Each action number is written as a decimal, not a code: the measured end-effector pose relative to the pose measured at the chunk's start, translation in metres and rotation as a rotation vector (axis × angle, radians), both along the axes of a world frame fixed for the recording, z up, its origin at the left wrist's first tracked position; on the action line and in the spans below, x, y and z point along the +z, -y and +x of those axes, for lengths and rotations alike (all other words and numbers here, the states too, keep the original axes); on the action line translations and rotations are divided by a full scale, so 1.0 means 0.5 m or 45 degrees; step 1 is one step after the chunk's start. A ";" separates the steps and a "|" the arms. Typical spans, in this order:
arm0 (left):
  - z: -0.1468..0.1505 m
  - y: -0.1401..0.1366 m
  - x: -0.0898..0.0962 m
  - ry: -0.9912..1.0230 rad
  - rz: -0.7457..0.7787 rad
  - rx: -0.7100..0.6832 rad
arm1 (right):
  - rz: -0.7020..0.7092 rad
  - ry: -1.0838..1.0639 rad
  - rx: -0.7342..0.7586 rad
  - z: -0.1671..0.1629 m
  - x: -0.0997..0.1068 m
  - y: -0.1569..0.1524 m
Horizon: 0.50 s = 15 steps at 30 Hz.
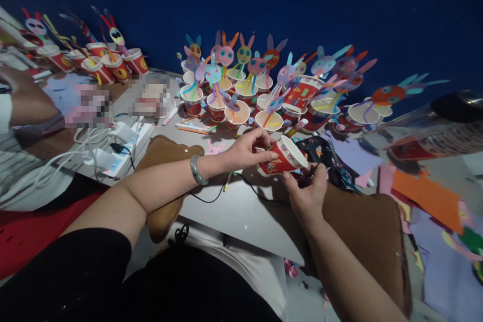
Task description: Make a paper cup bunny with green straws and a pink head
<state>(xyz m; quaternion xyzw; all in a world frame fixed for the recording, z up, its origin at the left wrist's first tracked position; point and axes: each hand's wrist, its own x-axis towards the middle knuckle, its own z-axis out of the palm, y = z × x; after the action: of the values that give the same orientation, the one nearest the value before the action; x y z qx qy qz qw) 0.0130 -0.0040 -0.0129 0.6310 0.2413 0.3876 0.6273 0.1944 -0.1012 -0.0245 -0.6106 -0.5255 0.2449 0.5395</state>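
Note:
A red printed paper cup (281,158) is tilted on its side in front of me, its white open rim turned to the right. My left hand (252,150) grips it from the left, thumb along its wall. On the cup's lower right, my right hand (307,193) has its thumb close to the wall and its fingers closed round a small dark tool (307,175), whose kind I cannot make out. Just behind stand several paper cups (237,114) with rabbit-faced paper figures (227,55) on coloured sticks. A pink paper rabbit piece (214,148) lies left of the held cup.
Brown cushions (358,231) flank my arms. A power strip (130,148) with white cables lies left, near another person's arm (35,95). More decorated cups (100,68) stand beyond. Right are coloured paper (426,196), scissors (341,177) and a transparent cup sleeve (433,133).

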 end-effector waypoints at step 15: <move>-0.013 0.027 0.015 -0.307 0.783 0.140 | 0.084 0.027 -0.076 0.001 -0.016 -0.014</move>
<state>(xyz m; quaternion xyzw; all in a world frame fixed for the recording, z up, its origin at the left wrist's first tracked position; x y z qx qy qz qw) 0.0065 -0.0175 -0.0054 0.8182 0.2191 0.3980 0.3524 0.1947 -0.0944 -0.0323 -0.6106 -0.5205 0.2047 0.5607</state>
